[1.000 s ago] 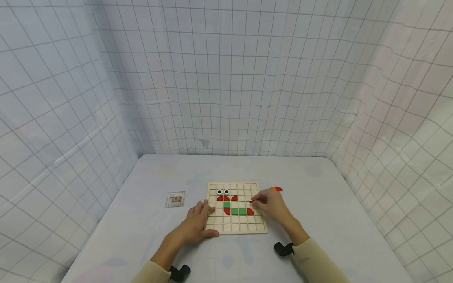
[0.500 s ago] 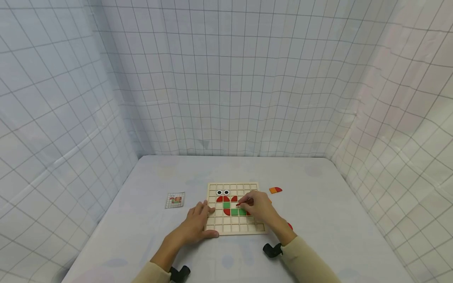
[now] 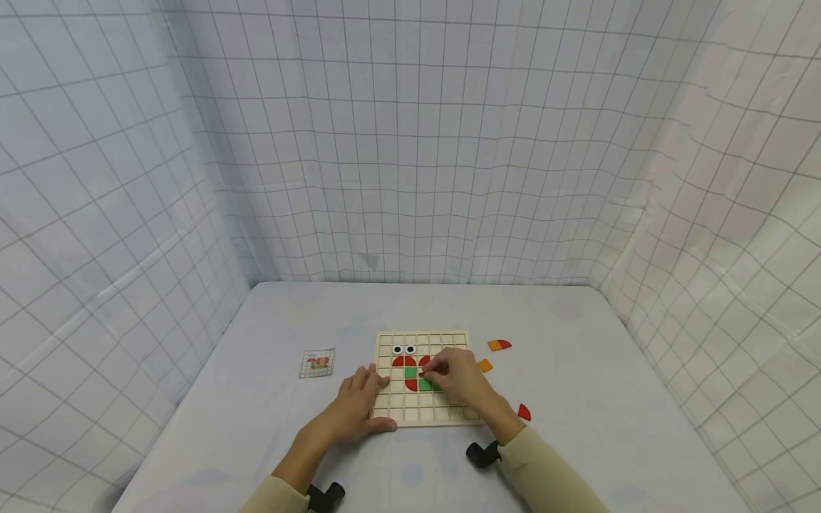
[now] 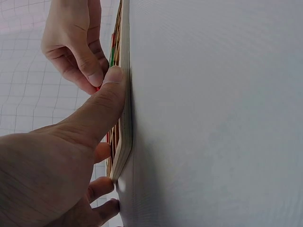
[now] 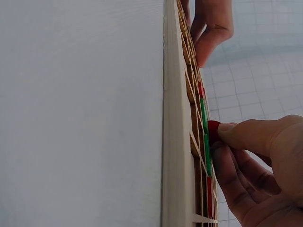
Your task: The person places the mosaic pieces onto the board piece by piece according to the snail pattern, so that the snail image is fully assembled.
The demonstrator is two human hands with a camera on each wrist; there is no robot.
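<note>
A wooden grid board (image 3: 398,413) lies on the table with two eye tiles (image 3: 404,350), red quarter-round tiles (image 3: 411,385) and green square tiles (image 3: 410,372) in its cells. My left hand (image 3: 351,407) rests on the board's left edge, thumb at the front corner and fingers spread. Between thumb and fingertips, my right hand (image 3: 463,376) pinches a red piece over the board's middle, just right of the upper green tile. In the right wrist view the red piece (image 5: 214,131) touches or nearly touches the green tiles (image 5: 207,155). That hand hides the board's right part.
A small picture card (image 3: 317,363) lies left of the board. To the right are an orange tile (image 3: 493,345) beside a red quarter-round one, another orange tile (image 3: 484,365), and a loose red quarter-round tile (image 3: 524,412) near my right forearm. Grid-patterned sheets surround the table.
My right hand has moved left across the board with the red piece, from the right columns to beside the upper green tile. My left hand has stayed in place.
</note>
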